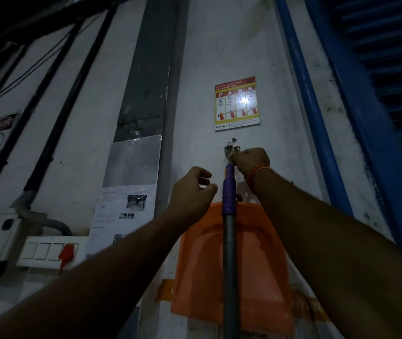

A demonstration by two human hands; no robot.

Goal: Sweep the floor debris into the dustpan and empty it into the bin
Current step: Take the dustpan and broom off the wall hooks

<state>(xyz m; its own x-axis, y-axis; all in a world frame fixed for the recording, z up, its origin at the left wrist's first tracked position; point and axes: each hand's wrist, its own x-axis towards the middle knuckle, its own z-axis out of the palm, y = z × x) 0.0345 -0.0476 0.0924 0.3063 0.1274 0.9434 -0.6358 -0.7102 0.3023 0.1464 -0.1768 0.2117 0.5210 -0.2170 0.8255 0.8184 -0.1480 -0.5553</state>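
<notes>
Both hands are raised to the wall: the right hand (250, 159) pinches the top of the purple-gripped grey broom handle (229, 231) at a small metal wall hook (230, 148), while the left hand (192, 189) hovers just left of the grip, fingers loosely curled and holding nothing. Behind the handle hangs a smooth orange plastic dustpan (256, 265) (flat against rough white plaster), below a glossy fire-extinguisher poster (236, 104).

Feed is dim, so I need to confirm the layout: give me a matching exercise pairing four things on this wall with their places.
Things:
1. orange plastic dustpan
2. purple-gripped broom handle
3. red and yellow fire extinguisher poster
4. white switch panel

Places:
A. above the wall hook
B. lower left
C. hanging flat behind the pole
D. between both hands

Pairs: 1-C, 2-D, 3-A, 4-B
</notes>
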